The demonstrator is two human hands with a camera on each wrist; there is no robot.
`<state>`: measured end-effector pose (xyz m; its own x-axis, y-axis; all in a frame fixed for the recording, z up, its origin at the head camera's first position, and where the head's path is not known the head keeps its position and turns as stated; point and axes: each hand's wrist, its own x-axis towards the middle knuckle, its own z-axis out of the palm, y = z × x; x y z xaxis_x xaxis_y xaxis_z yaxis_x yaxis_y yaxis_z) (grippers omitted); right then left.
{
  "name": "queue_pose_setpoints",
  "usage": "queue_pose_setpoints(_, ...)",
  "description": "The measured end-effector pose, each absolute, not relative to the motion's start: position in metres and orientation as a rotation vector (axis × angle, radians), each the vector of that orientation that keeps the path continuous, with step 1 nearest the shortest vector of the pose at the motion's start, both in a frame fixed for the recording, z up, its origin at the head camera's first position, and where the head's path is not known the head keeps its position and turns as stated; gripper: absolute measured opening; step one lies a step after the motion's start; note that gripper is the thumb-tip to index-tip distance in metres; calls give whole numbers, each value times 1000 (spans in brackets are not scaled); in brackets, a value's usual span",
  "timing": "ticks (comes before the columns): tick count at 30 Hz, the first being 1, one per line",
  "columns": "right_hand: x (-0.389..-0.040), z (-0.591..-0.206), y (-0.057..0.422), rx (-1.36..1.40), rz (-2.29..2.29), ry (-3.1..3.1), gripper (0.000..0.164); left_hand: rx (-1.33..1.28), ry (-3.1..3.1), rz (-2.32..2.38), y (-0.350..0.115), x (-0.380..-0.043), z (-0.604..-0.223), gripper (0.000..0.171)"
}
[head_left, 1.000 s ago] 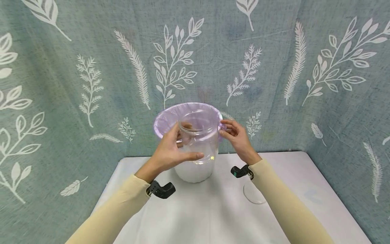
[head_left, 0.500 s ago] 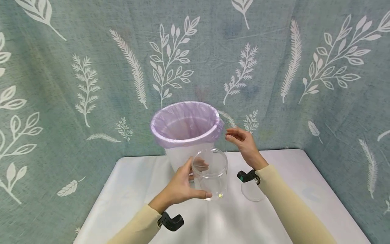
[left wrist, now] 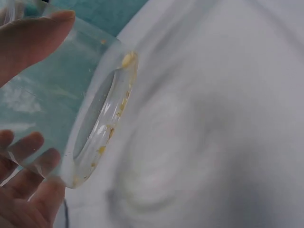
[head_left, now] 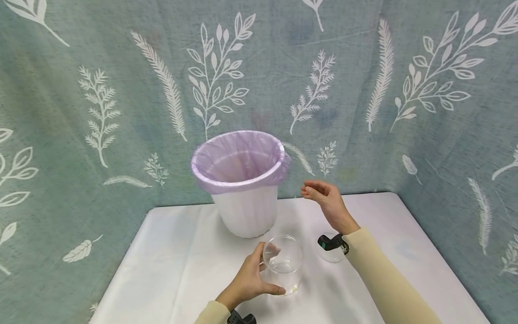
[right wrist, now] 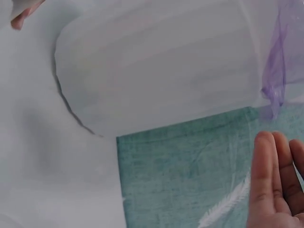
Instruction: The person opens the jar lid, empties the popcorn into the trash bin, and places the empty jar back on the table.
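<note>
My left hand (head_left: 252, 275) grips a clear plastic jar (head_left: 289, 270), fingers on one side and thumb on the other, in front of the bin. In the left wrist view small yellow crumbs (left wrist: 111, 132) cling around the bottom edge of the jar, which has no lid on it. My right hand (head_left: 327, 198) hovers to the right of the bin, fingers loosely bent and holding nothing. The white bin (head_left: 247, 211) stands at the back of the table, its purple bag (head_left: 238, 184) folded over the rim. In the right wrist view my right fingers (right wrist: 264, 166) are near the bag's gathered edge.
A clear round lid (head_left: 332, 256) lies on the white table (head_left: 170, 252), partly hidden under my right wrist. Green cloth with white leaf prints (head_left: 259, 81) hangs behind the table and along both sides.
My left hand has brought the jar from over the front of the bin down toward the table and nearer to me. My right hand has come away from the bag's edge, moving right and down.
</note>
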<state>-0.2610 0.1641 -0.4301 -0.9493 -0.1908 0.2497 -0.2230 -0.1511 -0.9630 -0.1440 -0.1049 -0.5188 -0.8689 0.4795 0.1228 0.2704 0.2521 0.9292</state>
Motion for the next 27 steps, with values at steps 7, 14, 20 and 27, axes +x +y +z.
queue_pose_setpoints(7,-252,-440,169,442,2267,-2095,41,709,2291,1704,-104,-138,-537,101)
queue_pose_setpoints(14,-239,-448,176,424,2229,-2113,40,686,2296,1696,-104,-132,-549,105)
queue_pose_setpoints(20,-230,-454,183,417,2218,-2098,38,684,2319,1689,-105,-129,-556,107)
queue_pose_setpoints(27,-219,-463,193,395,2177,-2128,38,676,2398,1605,-117,-127,-559,114)
